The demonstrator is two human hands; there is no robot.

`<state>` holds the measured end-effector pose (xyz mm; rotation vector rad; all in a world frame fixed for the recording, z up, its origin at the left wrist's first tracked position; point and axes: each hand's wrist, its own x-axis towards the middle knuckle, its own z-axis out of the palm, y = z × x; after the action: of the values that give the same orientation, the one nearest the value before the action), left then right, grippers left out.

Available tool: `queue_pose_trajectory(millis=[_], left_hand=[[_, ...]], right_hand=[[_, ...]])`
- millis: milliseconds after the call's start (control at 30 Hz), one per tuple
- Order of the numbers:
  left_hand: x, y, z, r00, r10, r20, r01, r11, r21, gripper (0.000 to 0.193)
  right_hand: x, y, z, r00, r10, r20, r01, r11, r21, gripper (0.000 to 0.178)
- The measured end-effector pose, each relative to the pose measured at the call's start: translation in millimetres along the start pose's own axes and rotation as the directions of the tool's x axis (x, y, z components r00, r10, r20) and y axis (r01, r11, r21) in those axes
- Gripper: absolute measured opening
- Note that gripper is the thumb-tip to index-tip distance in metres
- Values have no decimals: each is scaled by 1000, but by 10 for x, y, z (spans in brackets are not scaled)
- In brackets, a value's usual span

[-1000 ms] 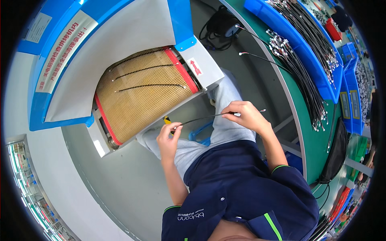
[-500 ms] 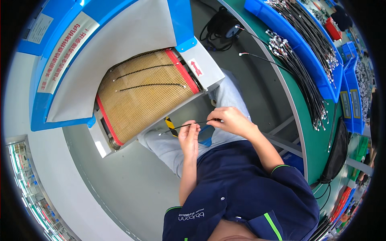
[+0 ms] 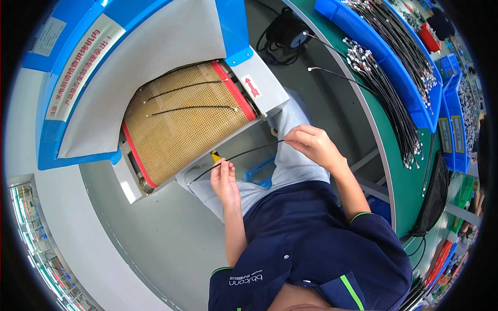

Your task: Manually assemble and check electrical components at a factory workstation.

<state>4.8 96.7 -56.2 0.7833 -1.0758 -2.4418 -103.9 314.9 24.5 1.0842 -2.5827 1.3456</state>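
Black cable [image 3: 236, 155] spans your hands: left hand [image 3: 224, 179] pinches it near one end, right hand [image 3: 311, 145] grips the other, fingertips hiding that end.

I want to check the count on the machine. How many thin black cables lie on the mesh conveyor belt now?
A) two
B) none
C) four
A: two thin black cables lie side by side on the tan mesh conveyor belt, while a third cable is held between the left hand and the right hand, off the belt.
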Motion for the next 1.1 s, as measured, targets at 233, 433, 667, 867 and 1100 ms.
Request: queue_pose_trajectory(millis=[233,433,667,867,1100], left_hand=[[-7,50,-25,999,44,8,-44,999,12,14],[-10,95,-18,998,56,17,-57,998,21,13],[-28,135,13,997,60,40,-61,997,38,11],[-48,152,11,996,67,65,-71,995,64,12],[-41,142,3,995,62,77,-67,996,59,12]], right_hand=[[-12,20,7,999,-20,-31,17,995,-101,13],[-43,48,-12,1000,-5,8,5,1000,-26,12],[-60,78,7,1000,-23,15,22,998,60,7],[-70,83,20,1000,-14,28,12,998,66,7],[-72,73,-13,999,4,51,-4,1000,4,11]])
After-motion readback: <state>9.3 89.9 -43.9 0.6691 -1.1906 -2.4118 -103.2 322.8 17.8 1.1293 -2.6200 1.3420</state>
